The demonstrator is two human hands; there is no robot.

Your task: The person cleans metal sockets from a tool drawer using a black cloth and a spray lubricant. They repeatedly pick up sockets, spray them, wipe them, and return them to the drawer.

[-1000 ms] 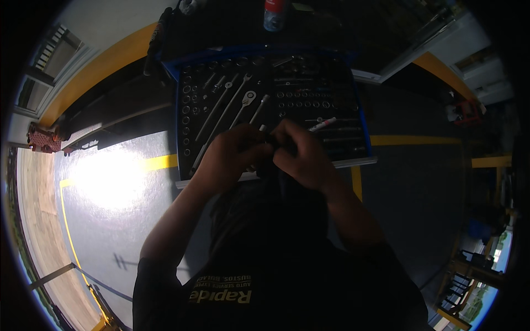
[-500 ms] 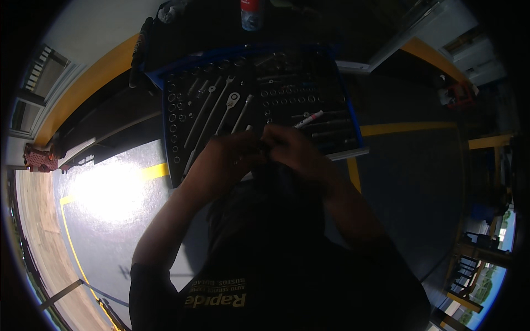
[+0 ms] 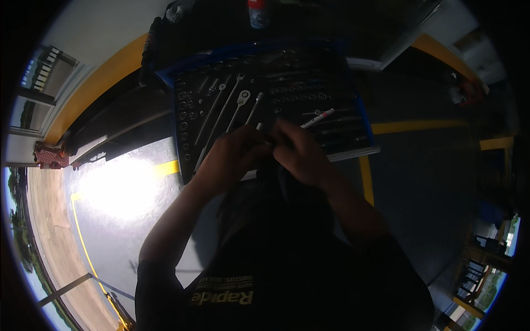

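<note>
Steel sockets (image 3: 322,96) and a ratchet (image 3: 242,101) lie in the drawer (image 3: 353,154). Left hand (image 3: 233,153) and right hand (image 3: 301,153) curl close together, seemingly mid-work; whether they hold anything, I cannot tell.

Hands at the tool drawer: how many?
2: the left hand and the right hand, close together near the front edge of the tool drawer. Any others could be lost in the dark areas.

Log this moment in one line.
left hand, right hand: close together; anything held: too dark to tell; ahead: ratchet in open tool drawer
</note>
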